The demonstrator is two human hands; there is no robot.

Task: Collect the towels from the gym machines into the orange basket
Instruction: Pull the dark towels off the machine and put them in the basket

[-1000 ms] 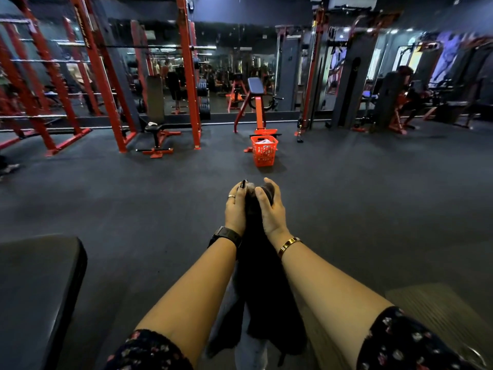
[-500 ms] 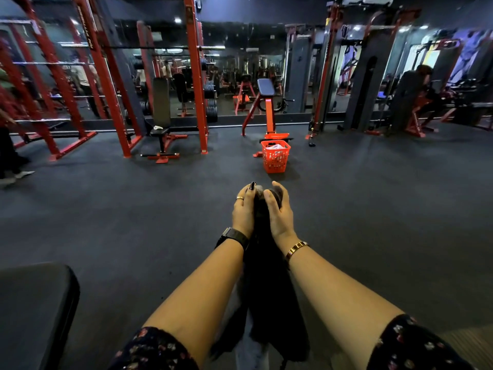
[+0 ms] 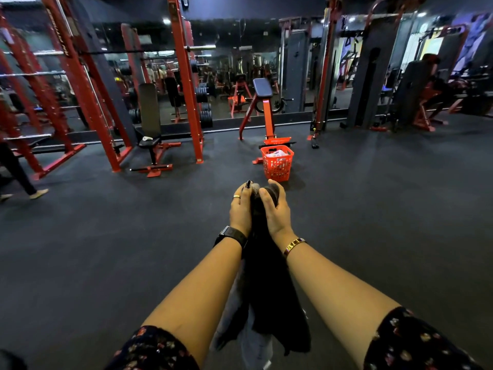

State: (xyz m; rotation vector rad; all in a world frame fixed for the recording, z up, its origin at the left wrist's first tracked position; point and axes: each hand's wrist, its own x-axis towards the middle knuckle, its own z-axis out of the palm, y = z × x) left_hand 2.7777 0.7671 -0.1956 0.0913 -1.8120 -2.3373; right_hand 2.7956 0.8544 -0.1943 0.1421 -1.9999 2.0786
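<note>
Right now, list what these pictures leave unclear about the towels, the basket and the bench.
Head view only:
- Dark towels: how many cannot be told; left hand and right hand cover the top, the forearms hide the sides.
- Orange basket: something pale inside; its wall hides how full.
- Small pale item on the bench seat: too small to identify.

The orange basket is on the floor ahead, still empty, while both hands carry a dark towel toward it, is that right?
Not quite. The orange basket is not empty: the head view shows light-coloured cloth already lying in its top. The rest holds: it stands on the floor ahead, and the left hand and right hand together grip a dark towel that hangs between the forearms.
</note>
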